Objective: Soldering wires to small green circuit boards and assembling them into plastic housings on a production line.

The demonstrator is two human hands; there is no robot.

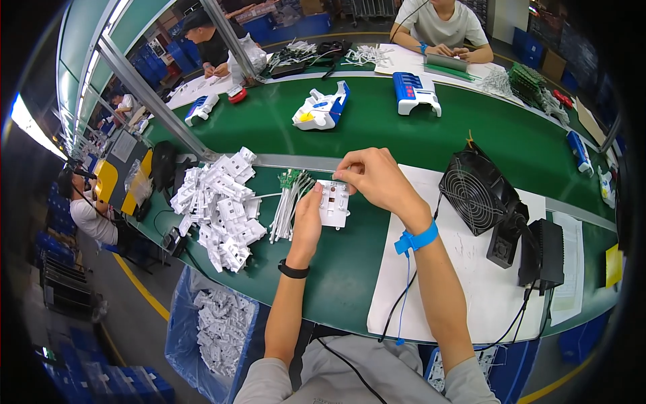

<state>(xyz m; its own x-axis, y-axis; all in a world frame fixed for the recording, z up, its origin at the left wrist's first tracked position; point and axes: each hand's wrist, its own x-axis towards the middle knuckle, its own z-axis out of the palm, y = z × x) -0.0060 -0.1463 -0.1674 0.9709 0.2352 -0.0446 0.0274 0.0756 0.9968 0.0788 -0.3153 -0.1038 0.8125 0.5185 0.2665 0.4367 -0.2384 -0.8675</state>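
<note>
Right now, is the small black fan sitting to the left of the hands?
No: the black fan stands on the white sheet to the right of both hands, while the pile of white plastic parts lies to their left.

White plastic plate, rectangular, with small holes and reddish dots. Near frame centre, tilted slightly, just above the green mat. Pinched at left edge and top corner.

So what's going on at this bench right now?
A person at a green worktable holds a small white plastic plate between both hands: the left hand steadies its left edge, and the right hand pinches its top. A bundle of white wires and a pile of white plastic parts lie just to the left. A black fan stands at right.
</note>
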